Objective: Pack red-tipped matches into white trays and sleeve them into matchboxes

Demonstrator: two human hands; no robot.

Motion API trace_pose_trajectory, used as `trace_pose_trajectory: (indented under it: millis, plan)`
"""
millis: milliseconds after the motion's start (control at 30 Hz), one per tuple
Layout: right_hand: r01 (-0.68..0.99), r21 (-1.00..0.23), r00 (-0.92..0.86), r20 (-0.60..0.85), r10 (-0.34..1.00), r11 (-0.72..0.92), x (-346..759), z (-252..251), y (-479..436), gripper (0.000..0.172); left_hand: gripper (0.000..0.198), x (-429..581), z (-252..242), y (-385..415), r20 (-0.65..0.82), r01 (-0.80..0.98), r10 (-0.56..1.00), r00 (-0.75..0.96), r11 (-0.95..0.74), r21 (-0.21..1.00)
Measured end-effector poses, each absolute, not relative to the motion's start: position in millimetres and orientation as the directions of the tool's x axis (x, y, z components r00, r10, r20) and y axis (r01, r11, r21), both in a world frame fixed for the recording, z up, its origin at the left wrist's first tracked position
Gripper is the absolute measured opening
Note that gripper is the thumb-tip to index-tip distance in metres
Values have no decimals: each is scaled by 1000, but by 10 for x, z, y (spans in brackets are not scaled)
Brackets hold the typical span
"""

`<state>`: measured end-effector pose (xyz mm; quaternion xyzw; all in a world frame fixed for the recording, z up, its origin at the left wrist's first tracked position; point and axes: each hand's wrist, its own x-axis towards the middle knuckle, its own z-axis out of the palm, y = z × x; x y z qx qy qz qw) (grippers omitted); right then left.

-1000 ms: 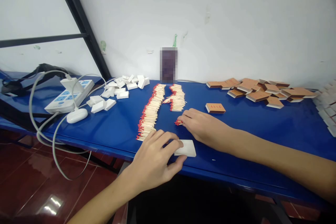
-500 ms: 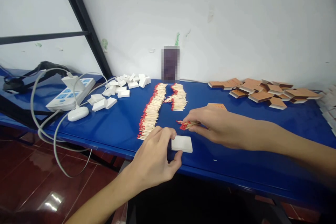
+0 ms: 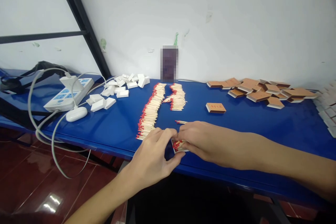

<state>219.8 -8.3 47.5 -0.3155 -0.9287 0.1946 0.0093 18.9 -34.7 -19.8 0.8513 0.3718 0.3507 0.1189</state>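
Note:
A small white tray (image 3: pixel 181 151) lies near the front edge of the blue table, with red-tipped matches (image 3: pixel 178 145) inside it. My left hand (image 3: pixel 157 154) grips the tray's left end between thumb and fingers. Over the tray's right part is my right hand (image 3: pixel 199 141), its fingers closed on the matches in the tray and hiding most of them. A few loose matches (image 3: pixel 181 122) lie just behind my right hand. Farther back are a long row of matches (image 3: pixel 151 112) and a shorter one (image 3: pixel 178 98). One orange matchbox (image 3: pixel 215 107) rests behind my right wrist.
Orange matchbox sleeves (image 3: pixel 258 91) are heaped at the back right, white pieces (image 3: pixel 327 106) at the far right edge. White trays (image 3: pixel 123 87) lie back left, near a power strip (image 3: pixel 68 96) with looping cables. A pixelated dark object (image 3: pixel 169 63) stands against the wall.
My right hand has moved down and left, bringing its bunch of matches into the white tray. The orange matchbox behind it now shows fully. My left hand still holds the tray.

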Motion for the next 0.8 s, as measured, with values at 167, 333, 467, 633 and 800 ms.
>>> trace_pose_trajectory:
  millis: [167,333,467,633,800]
  plan:
    - [588,-363,-799,-124,588,723,2202,496,-63,27,25,181,-198,-345,504,564,715,485,-696,445]
    - [600,-379,-783,-97,614,705,2261,499,-46,24,19,187,-195,-330,533,533,689,491,-721,443]
    - [600,-430,-775,-102,624,675,2275,534,-43,18,16,192,-205,-327,542,498,676,499,-736,459]
    - [597,-485,-764,-101,637,639,2308,576,-40,16,16,180,-218,-330,545,494,676,496,-735,463]
    - [613,-474,-757,-124,641,632,2345,616,-32,15,17,171,-223,-330,531,507,688,495,-725,467]
